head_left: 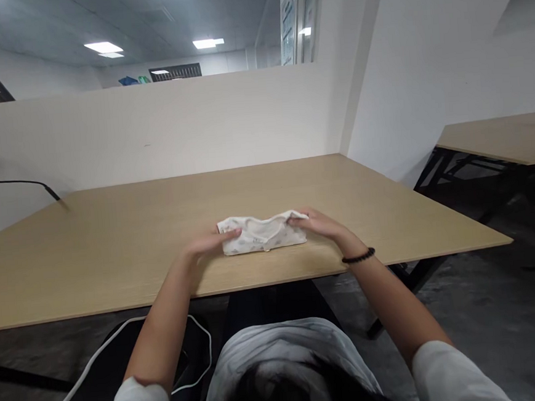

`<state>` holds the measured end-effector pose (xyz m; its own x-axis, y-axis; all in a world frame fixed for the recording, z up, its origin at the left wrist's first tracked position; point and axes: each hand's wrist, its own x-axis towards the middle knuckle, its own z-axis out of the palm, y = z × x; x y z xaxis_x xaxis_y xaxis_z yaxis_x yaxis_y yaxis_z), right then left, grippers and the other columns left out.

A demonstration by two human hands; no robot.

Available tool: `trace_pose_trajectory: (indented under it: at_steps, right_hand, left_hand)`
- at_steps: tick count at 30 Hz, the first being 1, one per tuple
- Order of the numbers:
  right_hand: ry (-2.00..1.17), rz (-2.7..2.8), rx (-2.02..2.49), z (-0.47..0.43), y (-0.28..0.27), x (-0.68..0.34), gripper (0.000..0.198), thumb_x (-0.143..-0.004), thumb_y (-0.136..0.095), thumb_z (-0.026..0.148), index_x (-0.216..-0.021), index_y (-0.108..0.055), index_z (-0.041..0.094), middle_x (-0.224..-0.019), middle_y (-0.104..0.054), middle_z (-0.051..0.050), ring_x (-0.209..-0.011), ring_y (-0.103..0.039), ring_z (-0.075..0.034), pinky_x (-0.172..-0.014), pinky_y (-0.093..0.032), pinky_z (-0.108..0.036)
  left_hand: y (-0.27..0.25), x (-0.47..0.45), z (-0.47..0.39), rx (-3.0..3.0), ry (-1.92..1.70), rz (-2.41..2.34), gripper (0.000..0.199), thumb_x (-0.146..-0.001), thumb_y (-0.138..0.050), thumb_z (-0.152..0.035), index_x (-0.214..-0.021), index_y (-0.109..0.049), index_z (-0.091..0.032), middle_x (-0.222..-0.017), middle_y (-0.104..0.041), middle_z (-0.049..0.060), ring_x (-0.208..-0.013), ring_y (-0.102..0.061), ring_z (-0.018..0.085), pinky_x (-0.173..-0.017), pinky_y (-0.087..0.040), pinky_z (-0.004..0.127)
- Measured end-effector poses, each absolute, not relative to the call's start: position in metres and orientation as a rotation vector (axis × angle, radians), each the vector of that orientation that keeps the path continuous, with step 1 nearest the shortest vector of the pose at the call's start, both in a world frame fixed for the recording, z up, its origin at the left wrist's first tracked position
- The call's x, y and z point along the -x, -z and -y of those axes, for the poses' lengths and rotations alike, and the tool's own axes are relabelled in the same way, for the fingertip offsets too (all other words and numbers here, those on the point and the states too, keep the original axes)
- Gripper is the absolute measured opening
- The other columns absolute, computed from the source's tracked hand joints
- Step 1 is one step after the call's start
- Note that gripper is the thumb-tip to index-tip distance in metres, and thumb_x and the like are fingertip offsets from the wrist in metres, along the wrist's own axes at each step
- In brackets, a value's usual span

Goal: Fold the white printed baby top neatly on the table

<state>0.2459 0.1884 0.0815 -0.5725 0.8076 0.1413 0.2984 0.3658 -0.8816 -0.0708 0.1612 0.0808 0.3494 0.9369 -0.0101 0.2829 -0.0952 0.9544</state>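
Observation:
A white garment [265,233] with a faint grey print and a curved neckline is folded into a low, wide bundle near the front edge of the wooden table [126,236]. My left hand [208,241] grips its left end, thumb on the near face and the other fingers hidden behind the cloth. At the other end, my right hand [316,221] pinches the upper right corner, with its fingertips partly covered by fabric. The bundle's lower edge is at or just above the tabletop; I cannot tell which.
A low white partition [187,126] borders the table's far side. On the left, a black cable [16,181] comes down to the tabletop. Another table [507,135] stands at the right. Below, a white cord [92,362] loops beside my lap.

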Motion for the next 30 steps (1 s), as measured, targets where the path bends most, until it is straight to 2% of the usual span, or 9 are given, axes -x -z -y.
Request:
trace_pose_trajectory:
  at_steps: [4,8,11,16,22,26,30]
  right_hand:
    - [-1.635,1.72,1.006,-0.245,-0.081,-0.231,0.022,-0.082,-0.066,0.025,-0.101,-0.069,0.014,-0.104,-0.074,-0.011,-0.1,-0.068,-0.026,-0.091,-0.054,-0.037]
    - [-1.841,1.515,1.107,-0.279,-0.06,-0.219,0.018,-0.082,-0.063,0.016,-0.098,-0.069,0.011,-0.102,-0.074,-0.013,-0.091,-0.071,-0.021,-0.084,-0.057,-0.031]
    - [-1.769,1.517,1.17,-0.289,-0.042,-0.22,0.018,-0.08,-0.068,0.016,-0.097,-0.069,0.01,-0.103,-0.074,-0.013,-0.085,-0.071,-0.019,-0.075,-0.058,-0.026]
    - [-1.626,1.536,1.121,-0.29,-0.028,-0.226,0.026,-0.073,-0.075,0.017,-0.098,-0.069,0.011,-0.099,-0.075,-0.013,-0.083,-0.071,-0.02,-0.071,-0.058,-0.026]
    - [-1.435,1.573,1.185,-0.287,-0.018,-0.224,0.017,-0.07,-0.071,0.016,-0.087,-0.07,0.013,-0.09,-0.076,-0.009,-0.077,-0.07,-0.02,-0.06,-0.052,-0.022]
    - [-1.254,1.66,1.256,-0.289,-0.014,-0.223,0.019,-0.068,-0.069,0.014,-0.086,-0.071,0.014,-0.09,-0.076,-0.006,-0.076,-0.069,-0.019,-0.058,-0.049,-0.021]
    - [-1.243,1.717,1.248,-0.292,-0.011,-0.224,0.025,-0.066,-0.067,0.015,-0.09,-0.071,0.013,-0.092,-0.076,-0.007,-0.077,-0.068,-0.02,-0.059,-0.048,-0.021]
  left_hand:
    - [-0.076,0.073,-0.212,-1.309,-0.836,-1.107,0.047,-0.066,-0.085,-0.037,-0.102,-0.071,-0.012,-0.109,-0.073,0.017,-0.102,-0.068,0.028,-0.088,-0.057,0.038]
    - [-0.056,0.072,-0.238,-1.23,-0.861,-1.161,0.037,-0.064,-0.085,-0.028,-0.093,-0.069,-0.01,-0.097,-0.074,0.019,-0.096,-0.069,0.03,-0.086,-0.056,0.04]
    - [-0.041,0.068,-0.243,-1.238,-0.905,-1.193,0.035,-0.064,-0.084,-0.025,-0.09,-0.067,-0.009,-0.091,-0.074,0.018,-0.089,-0.07,0.029,-0.083,-0.056,0.04]
    - [-0.027,0.065,-0.244,-1.245,-1.016,-1.233,0.042,-0.07,-0.078,-0.022,-0.106,-0.06,-0.01,-0.1,-0.072,0.015,-0.088,-0.069,0.022,-0.077,-0.057,0.032]
    - [-0.022,0.067,-0.245,-1.277,-1.058,-1.346,0.05,-0.07,-0.074,-0.015,-0.115,-0.053,-0.016,-0.092,-0.067,0.007,-0.075,-0.066,0.017,-0.066,-0.055,0.026]
    - [-0.021,0.067,-0.242,-1.336,-1.063,-1.397,0.055,-0.07,-0.07,-0.012,-0.12,-0.05,-0.018,-0.091,-0.062,0.004,-0.068,-0.063,0.014,-0.06,-0.051,0.024]
    - [-0.021,0.067,-0.24,-1.407,-1.046,-1.435,0.058,-0.069,-0.068,-0.011,-0.122,-0.048,-0.018,-0.089,-0.06,0.003,-0.064,-0.06,0.013,-0.057,-0.048,0.022]
